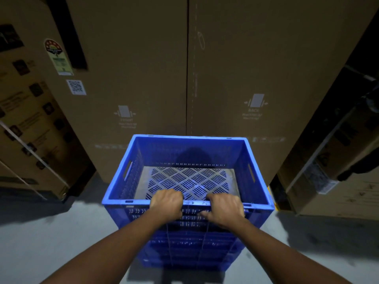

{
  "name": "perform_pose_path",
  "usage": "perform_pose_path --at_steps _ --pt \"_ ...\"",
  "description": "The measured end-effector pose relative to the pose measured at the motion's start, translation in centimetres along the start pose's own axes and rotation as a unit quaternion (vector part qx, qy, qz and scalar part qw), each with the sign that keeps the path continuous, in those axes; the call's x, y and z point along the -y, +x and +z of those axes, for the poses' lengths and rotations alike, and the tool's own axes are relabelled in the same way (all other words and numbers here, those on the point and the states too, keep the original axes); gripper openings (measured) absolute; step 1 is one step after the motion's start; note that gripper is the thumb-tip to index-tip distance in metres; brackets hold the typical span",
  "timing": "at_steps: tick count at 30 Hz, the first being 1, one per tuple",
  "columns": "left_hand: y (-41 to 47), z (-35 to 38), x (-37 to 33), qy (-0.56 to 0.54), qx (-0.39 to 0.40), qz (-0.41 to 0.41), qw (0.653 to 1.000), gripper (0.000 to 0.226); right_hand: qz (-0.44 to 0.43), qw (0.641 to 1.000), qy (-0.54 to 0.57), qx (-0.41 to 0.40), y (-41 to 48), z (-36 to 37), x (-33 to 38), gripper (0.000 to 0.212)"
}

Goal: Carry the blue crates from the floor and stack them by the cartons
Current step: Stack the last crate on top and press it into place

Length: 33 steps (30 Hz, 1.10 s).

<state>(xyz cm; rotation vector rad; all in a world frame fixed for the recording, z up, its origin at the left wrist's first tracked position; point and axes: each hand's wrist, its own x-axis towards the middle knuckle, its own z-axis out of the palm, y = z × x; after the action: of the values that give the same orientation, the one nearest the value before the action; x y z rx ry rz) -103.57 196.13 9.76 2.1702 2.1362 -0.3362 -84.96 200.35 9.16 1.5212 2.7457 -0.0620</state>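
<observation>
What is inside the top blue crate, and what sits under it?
The top blue crate holds nothing; its slotted grey floor shows bare. Left hand and right hand grip its near rim. Under it are more blue crates, stacked; their insides are covered.

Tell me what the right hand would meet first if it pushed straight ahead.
Probably the blue crate: the right hand already grips its near rim; beyond lie its far wall, then the cartons.
</observation>
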Motion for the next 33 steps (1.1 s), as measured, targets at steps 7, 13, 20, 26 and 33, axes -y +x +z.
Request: perform_pose_path --at_steps 7,13,20,26,33 --pt "-1.3 -0.9 4.9 -0.184 -0.042 0.104 0.976 0.076 -0.059 0.991 0.115 0.023 0.6 -0.6 0.7 0.076" --pt "-2.2 0.3 15.1 -0.184 -0.206 -0.058 0.959 0.065 -0.132 0.983 0.13 -0.01 4.5 -1.7 11.5 0.067" --pt "-1.4 3.2 17.6 -0.412 -0.129 -0.155 0.889 0.049 -0.034 0.99 0.132 0.02 8.5 0.9 20.7 0.042" --pt "-2.0 3.6 15.8 -0.254 -0.15 -0.172 0.94 0.058 0.019 0.994 0.087 0.068 8.3 0.7 21.6 0.054" --pt "-2.8 4.0 16.1 -0.234 -0.141 -0.142 0.951 0.058 0.029 0.99 0.1 0.094 7.4 -0.2 22.3 0.056"
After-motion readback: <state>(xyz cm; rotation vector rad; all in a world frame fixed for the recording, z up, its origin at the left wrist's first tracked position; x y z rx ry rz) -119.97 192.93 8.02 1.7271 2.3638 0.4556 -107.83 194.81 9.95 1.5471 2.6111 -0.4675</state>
